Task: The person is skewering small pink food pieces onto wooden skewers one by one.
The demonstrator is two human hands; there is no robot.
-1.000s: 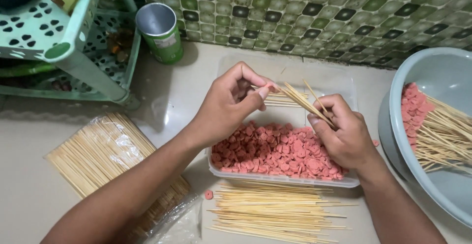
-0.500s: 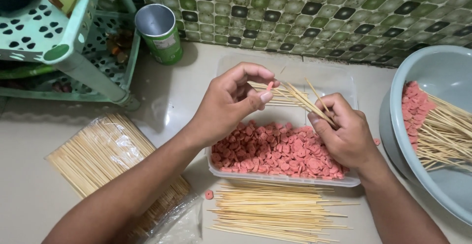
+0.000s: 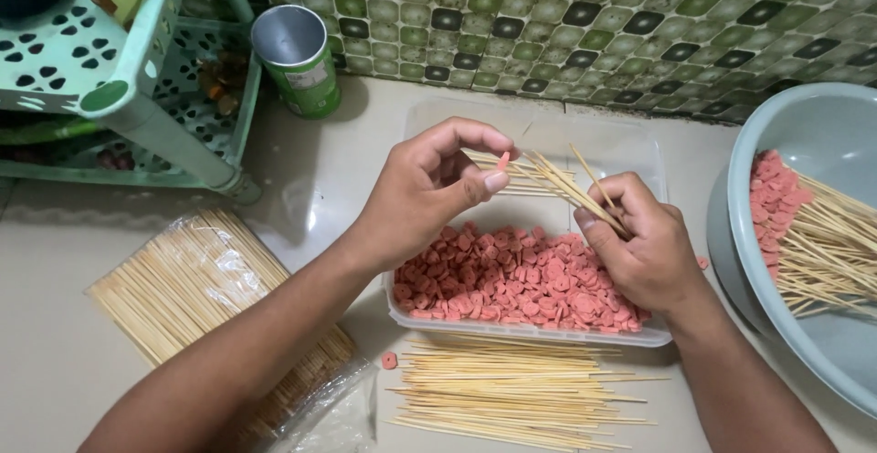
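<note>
Left hand point(image 3: 429, 193) pinches a pink sausage slice point(image 3: 502, 159) between thumb and fingertips, over the far half of the clear plastic tray point(image 3: 639, 147). Right hand point(image 3: 639, 247) is clenched round a bundle of bamboo skewers point(image 3: 557, 179) — tips point toward the slice. More slices point(image 3: 512, 279) fill the tray's near side. Loose skewers point(image 3: 512, 394) lie at the counter's near edge; grey basin point(image 3: 822, 133) at the right edge.

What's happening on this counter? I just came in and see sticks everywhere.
A person is threading pink sausage slices onto bamboo skewers. The left hand pinches one slice at a skewer tip, while the right hand grips a small bunch of skewers above a clear plastic tray half full of slices. Loose skewers lie in front of the tray, a wrapped pack sits to the left, and finished skewers rest in a grey basin on the right.
</note>
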